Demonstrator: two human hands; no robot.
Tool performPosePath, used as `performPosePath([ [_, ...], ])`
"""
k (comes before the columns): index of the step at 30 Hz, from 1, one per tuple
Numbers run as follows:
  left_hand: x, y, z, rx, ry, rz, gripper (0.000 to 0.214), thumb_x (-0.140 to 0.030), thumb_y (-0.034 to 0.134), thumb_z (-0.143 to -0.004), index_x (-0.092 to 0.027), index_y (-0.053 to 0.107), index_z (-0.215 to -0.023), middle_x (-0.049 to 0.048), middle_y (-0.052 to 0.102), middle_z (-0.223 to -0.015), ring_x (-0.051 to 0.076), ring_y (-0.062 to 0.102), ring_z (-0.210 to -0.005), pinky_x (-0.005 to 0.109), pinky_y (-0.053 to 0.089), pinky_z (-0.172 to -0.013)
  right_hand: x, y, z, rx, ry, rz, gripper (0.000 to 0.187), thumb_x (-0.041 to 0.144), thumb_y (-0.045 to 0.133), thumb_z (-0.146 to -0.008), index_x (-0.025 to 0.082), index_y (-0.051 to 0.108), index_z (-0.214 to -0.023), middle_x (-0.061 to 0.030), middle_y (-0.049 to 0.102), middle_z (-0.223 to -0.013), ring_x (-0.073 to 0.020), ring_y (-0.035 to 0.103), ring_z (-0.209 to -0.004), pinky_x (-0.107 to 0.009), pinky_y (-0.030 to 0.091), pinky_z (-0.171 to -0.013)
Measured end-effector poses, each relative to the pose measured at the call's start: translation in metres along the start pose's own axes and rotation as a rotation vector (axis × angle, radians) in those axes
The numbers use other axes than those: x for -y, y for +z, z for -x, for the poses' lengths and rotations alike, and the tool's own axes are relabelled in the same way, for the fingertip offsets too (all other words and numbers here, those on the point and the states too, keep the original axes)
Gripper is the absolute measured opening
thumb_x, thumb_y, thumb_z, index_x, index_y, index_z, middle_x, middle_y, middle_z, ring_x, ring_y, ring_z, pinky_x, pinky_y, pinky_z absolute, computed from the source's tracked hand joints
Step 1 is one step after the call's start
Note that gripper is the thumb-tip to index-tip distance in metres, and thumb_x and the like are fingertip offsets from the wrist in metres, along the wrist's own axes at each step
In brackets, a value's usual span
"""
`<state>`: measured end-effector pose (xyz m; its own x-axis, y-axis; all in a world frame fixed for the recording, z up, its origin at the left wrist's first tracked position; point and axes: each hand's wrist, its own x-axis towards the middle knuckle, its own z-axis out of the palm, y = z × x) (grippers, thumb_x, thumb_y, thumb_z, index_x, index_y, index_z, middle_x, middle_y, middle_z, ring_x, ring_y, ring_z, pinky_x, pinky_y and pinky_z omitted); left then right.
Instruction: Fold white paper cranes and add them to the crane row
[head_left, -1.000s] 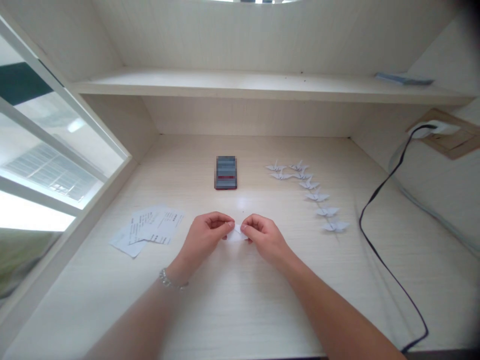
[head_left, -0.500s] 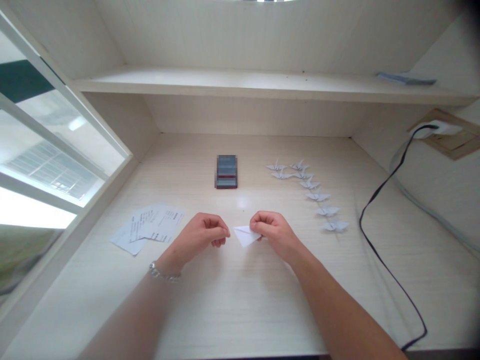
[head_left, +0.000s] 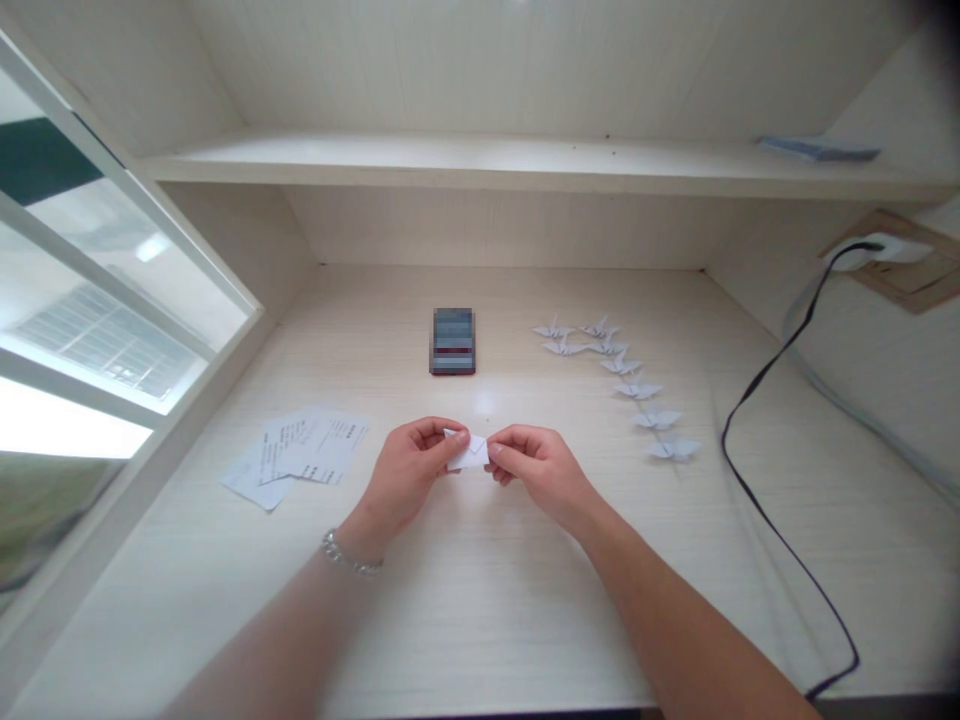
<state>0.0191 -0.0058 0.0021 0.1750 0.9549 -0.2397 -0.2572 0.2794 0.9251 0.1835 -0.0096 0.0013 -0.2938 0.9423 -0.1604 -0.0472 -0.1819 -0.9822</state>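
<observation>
A small folded piece of white paper (head_left: 469,452) is held just above the pale wooden desk (head_left: 480,600), in the middle of the view. My left hand (head_left: 412,465) pinches its left end between thumb and fingers; a bracelet sits on that wrist. My right hand (head_left: 534,465) pinches the right end. Both hands are closed on the paper, and most of it is hidden by the fingertips.
Several white paper cranes (head_left: 622,380) lie in a curved row to the right. A phone (head_left: 453,341) lies behind the hands. Printed paper slips (head_left: 304,452) are fanned at the left. A black cable (head_left: 757,400) runs from a wall socket (head_left: 881,250) down the desk's right side. A shelf (head_left: 525,165) spans above.
Half a second ago only my right hand held the paper, which lay flatter and wider. My left hand has come back and gripped its left end, and the paper has been lifted slightly.
</observation>
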Motion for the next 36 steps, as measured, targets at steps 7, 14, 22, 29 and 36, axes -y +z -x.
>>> performPosePath([
  [7, -0.0020, 0.0005, 0.0003, -0.025, 0.032, -0.059, 0.017, -0.027, 0.069, -0.067, -0.015, 0.064, -0.078, 0.0001, 0.060, -0.062, 0.010, 0.054, -0.057, 0.022, 0.044, -0.055, -0.0013, 0.0008, -0.0007, -0.024, -0.003, 0.002, 0.012, 0.025, 0.058, -0.072, 0.014, 0.063, -0.075, -0.0009, 0.060, -0.062, -0.0107, 0.053, -0.056, -0.024, 0.043, -0.054],
  [14, -0.0013, 0.0011, 0.0006, -0.034, 0.018, -0.130, 0.019, -0.030, 0.070, -0.065, -0.016, 0.066, -0.077, -0.0006, 0.058, -0.059, 0.010, 0.052, -0.055, 0.021, 0.042, -0.052, -0.0062, 0.0003, -0.0016, -0.064, -0.004, 0.069, 0.012, 0.021, 0.059, -0.069, 0.014, 0.063, -0.077, -0.0007, 0.059, -0.062, -0.0112, 0.053, -0.055, -0.023, 0.043, -0.052],
  [22, -0.0012, 0.0000, 0.0007, -0.016, -0.021, -0.148, 0.020, -0.031, 0.070, -0.065, -0.016, 0.066, -0.077, -0.0004, 0.058, -0.059, 0.011, 0.053, -0.056, 0.023, 0.046, -0.054, -0.0039, 0.0017, 0.0017, -0.083, -0.063, 0.185, 0.014, 0.021, 0.057, -0.071, 0.016, 0.067, -0.079, -0.0026, 0.064, -0.067, -0.0130, 0.056, -0.059, -0.024, 0.043, -0.053],
  [29, -0.0020, -0.0021, -0.0001, 0.019, -0.049, -0.095, 0.019, -0.029, 0.071, -0.064, -0.014, 0.066, -0.075, 0.0038, 0.064, -0.066, 0.014, 0.059, -0.060, 0.026, 0.047, -0.058, -0.0034, -0.0001, 0.0018, -0.058, -0.038, 0.190, 0.016, 0.022, 0.058, -0.071, 0.016, 0.069, -0.080, -0.0029, 0.065, -0.065, -0.0133, 0.057, -0.057, -0.024, 0.044, -0.052],
  [36, -0.0031, -0.0003, 0.0013, 0.032, -0.048, -0.087, 0.020, -0.030, 0.070, -0.066, -0.015, 0.066, -0.078, 0.0033, 0.064, -0.067, 0.014, 0.060, -0.061, 0.028, 0.050, -0.059, -0.0035, -0.0009, -0.0002, -0.045, 0.008, 0.104, 0.016, 0.025, 0.062, -0.069, 0.014, 0.069, -0.078, -0.0029, 0.063, -0.060, -0.0127, 0.056, -0.054, -0.025, 0.046, -0.052],
])
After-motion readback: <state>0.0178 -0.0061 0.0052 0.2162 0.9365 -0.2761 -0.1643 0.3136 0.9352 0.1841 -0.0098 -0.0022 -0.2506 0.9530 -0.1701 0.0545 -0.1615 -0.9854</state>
